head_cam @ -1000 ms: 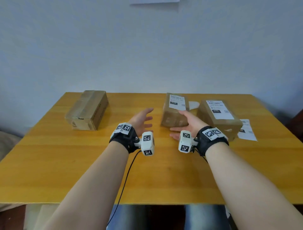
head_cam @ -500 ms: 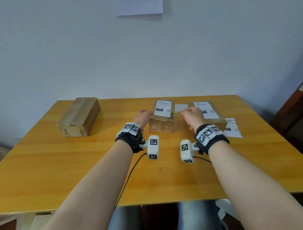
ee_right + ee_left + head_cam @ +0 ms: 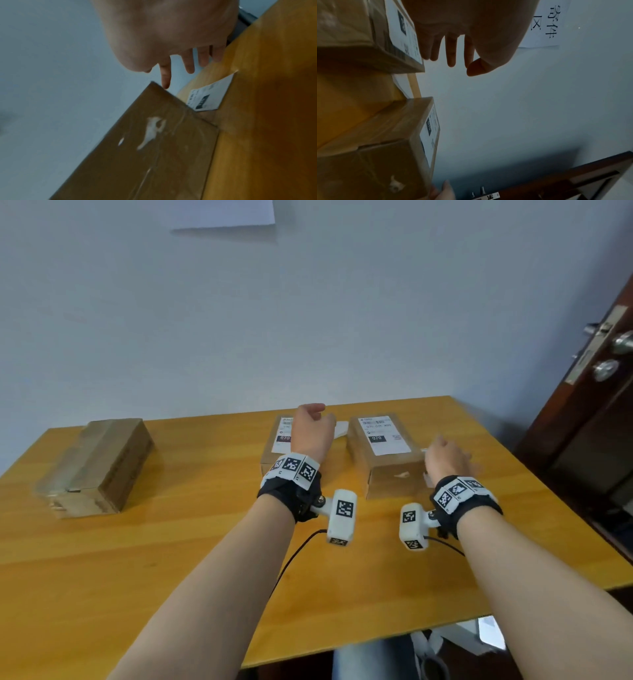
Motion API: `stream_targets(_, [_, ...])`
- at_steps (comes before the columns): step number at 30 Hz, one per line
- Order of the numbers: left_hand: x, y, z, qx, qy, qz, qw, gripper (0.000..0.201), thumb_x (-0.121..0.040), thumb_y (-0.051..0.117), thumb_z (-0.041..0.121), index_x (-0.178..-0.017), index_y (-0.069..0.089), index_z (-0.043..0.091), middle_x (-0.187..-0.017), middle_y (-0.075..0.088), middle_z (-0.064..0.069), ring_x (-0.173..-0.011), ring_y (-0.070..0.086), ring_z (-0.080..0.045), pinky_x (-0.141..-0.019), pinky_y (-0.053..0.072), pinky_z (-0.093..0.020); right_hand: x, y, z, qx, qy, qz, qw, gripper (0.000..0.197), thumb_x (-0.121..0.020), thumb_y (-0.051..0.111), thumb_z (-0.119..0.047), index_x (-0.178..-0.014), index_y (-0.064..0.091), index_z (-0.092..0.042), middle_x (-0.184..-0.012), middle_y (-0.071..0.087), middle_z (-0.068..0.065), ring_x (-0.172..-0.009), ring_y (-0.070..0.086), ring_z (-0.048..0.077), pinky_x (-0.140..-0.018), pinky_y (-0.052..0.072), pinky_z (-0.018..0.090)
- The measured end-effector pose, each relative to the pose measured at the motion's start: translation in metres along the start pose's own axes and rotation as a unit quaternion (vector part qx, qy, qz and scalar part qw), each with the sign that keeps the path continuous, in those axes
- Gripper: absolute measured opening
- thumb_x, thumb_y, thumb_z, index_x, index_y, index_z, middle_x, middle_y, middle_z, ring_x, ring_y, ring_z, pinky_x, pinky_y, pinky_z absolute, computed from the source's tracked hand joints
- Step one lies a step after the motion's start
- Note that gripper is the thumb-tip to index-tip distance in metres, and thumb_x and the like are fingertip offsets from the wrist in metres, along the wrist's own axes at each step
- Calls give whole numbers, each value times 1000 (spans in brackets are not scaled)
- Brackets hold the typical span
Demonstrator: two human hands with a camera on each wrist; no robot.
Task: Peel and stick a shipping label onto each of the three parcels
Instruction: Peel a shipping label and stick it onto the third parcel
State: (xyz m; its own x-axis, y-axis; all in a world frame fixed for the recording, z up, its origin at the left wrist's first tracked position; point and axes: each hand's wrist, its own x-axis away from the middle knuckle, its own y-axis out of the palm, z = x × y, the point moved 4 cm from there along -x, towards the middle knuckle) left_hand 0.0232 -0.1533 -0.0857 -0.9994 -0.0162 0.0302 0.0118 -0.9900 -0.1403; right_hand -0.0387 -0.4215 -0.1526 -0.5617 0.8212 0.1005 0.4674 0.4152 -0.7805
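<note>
Three brown cardboard parcels stand on the yellow wooden table (image 3: 171, 542). The left parcel (image 3: 99, 463) has no label. The middle parcel (image 3: 272, 448) and the right parcel (image 3: 383, 455) each carry a white shipping label on top. My left hand (image 3: 313, 419) hovers over the middle parcel with straight fingers (image 3: 451, 54) and holds nothing. My right hand (image 3: 448, 455) is just right of the right parcel, fingers (image 3: 188, 63) spread and empty. Below it a loose shipping label (image 3: 211, 97) lies flat on the table against that parcel's side (image 3: 145, 148).
A white scrap of paper (image 3: 340, 429) lies between the two labelled parcels. A dark wooden door with metal handles (image 3: 609, 354) stands at the right. A printed sheet (image 3: 547, 23) hangs on the wall. The table's right edge runs close behind my right hand.
Both hands have let go of the middle parcel. My left hand rose above it; my right hand moved right, past the right parcel, over the loose label. The head view tilted up.
</note>
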Motion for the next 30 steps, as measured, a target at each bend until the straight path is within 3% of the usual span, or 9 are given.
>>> stream_targets(5, [4,37,-12,-28,-50,-94,994,32,-99,56,8,-129,65,13,-93,65,3,-82,60,-14,-100,57,-47,-32,24,31,-23,80,-78,993,92,-103,7,-69,-150,50,-3,-168,24,22,-156,20,40,-127,13,57])
stream_targets(10, [4,49,-18,-46,-59,-116,991,30,-101,54,9,-128,68,13,-93,68,3,-86,65,-17,-86,61,-41,-51,47,43,20,99,-92,991,110,-91,1,-82,-139,61,-3,-159,42,19,-151,31,41,-125,18,61])
stream_targets(12, [3,48,-17,-45,-57,-113,991,29,-101,54,8,-126,68,14,-92,68,4,-85,65,-17,-86,61,-41,-59,52,42,57,86,-103,989,105,-92,0,-79,-137,63,-7,-156,45,16,-150,32,41,-125,14,62])
stream_targets(16, [1,47,-17,-50,-46,-108,992,24,-100,57,5,-114,69,19,-93,67,5,-79,64,-11,-86,62,-41,-68,57,43,103,37,-106,988,81,-98,11,-68,-137,62,-17,-144,50,13,-140,40,42,-115,30,62])
stream_targets(18, [1,45,-17,-48,-46,-105,992,23,-99,57,4,-109,69,21,-95,68,3,-82,65,-15,-87,62,-42,-73,62,48,132,22,-120,984,59,-101,23,-51,-136,60,-21,-141,50,12,-138,37,41,-111,34,60])
stream_targets(20, [1,44,-18,-43,-48,-105,992,22,-100,57,5,-107,69,22,-98,69,1,-87,65,-17,-86,62,-41,-71,61,48,143,9,-125,982,42,-98,32,-39,-121,59,-18,-139,50,13,-132,40,41,-106,41,58])
stream_targets(22, [3,45,-18,-38,-51,-105,992,22,-99,57,6,-109,70,21,-98,69,1,-88,65,-17,-84,61,-40,-58,53,46,128,-4,-119,985,26,-97,43,-42,-98,53,-18,-138,48,16,-127,47,43,-105,45,56])
stream_targets(27, [7,49,-17,-35,-55,-126,990,26,-99,56,6,-117,70,17,-96,70,-1,-90,66,-20,-84,60,-40,-33,41,44,124,-10,-112,986,16,-93,64,-32,-82,59,-22,-122,37,10,-125,42,45,-105,44,56])
stream_targets(30, [8,50,-16,-34,-52,-130,990,25,-98,56,5,-115,71,17,-94,69,-1,-87,64,-19,-79,58,-37,-26,32,41,156,-24,-91,983,16,-92,72,-36,-92,60,-25,-131,44,10,-131,37,43,-109,38,55])
